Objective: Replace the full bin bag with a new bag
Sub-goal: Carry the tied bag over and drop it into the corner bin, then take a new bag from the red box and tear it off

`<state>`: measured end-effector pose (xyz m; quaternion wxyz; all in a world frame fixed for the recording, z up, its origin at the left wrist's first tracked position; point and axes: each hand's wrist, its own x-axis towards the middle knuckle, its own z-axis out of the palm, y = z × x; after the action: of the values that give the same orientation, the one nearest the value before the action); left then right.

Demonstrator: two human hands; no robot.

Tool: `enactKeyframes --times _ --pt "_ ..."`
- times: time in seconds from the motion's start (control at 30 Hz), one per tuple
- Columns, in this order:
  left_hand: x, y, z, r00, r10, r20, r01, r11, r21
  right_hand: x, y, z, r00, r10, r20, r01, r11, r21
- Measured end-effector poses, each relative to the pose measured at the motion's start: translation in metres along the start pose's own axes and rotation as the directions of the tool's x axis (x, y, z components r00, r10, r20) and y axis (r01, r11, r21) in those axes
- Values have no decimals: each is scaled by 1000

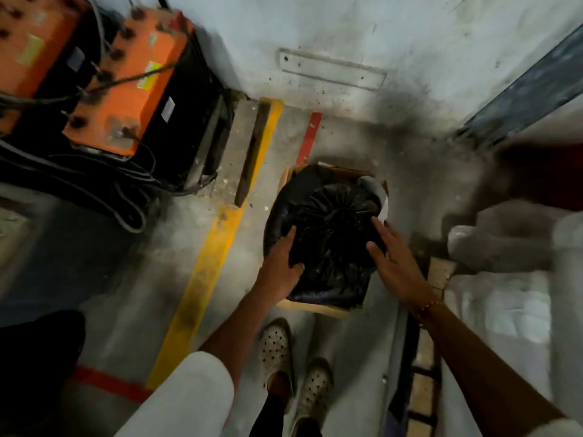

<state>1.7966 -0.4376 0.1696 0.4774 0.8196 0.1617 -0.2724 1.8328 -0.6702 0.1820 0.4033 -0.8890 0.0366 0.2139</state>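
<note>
A full black bin bag (331, 225), gathered shut at its top, sits in a cardboard box (315, 307) on the floor in front of my feet. My left hand (280, 266) grips the bag's left side, thumb and fingers pressed into the plastic. My right hand (394, 257) lies flat against the bag's right side with the fingers spread. A piece of white paper (377, 187) shows at the box's far right corner. No new bag is in view.
Two orange-topped black batteries (126, 83) with cables (94, 184) stand at the left. A yellow floor line (217, 247) and red lines (309, 137) cross the grey floor. White sacks (504, 279) pile up at the right. A wall (347, 42) rises behind the box.
</note>
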Motion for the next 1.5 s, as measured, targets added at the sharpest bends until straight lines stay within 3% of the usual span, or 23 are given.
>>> enactKeyframes --times 0.13,0.33,0.47,0.6,0.67,0.8,0.93,1.07,1.2,1.37,1.5 --pt "30 -28 28 997 31 68 -51 947 318 20 44 40 996 16 86 -4 990 -141" --pt "44 -34 22 983 -29 179 -52 901 431 23 44 41 991 40 128 -17 984 -178" --pt "28 -10 -6 996 44 82 -73 914 400 12 13 17 994 76 74 -63 985 -158" --pt "-5 15 -41 997 49 -54 -34 969 246 -8 -31 -5 996 78 -42 -83 987 -136" --pt "-28 28 -59 988 73 -138 -45 979 200 -17 -55 -11 998 18 -56 -27 986 -163" --pt "-87 53 -98 951 101 -292 -66 989 129 -42 -116 -15 992 -118 48 126 972 -198" --pt "-163 64 -135 895 132 -426 -109 991 80 -77 -184 -16 936 -312 162 337 927 -166" --pt "-252 72 -165 790 108 -603 -91 994 59 -119 -258 -15 817 -498 291 549 826 -129" --pt "-362 74 -181 649 71 -758 -91 996 15 -171 -327 -6 640 -671 374 740 669 -67" --pt "-507 49 -185 356 -23 -934 -9 1000 -28 -265 -413 33 320 -827 462 907 409 103" --pt "-629 19 -167 97 -128 -987 6 992 -128 -368 -462 74 86 -874 479 943 227 245"
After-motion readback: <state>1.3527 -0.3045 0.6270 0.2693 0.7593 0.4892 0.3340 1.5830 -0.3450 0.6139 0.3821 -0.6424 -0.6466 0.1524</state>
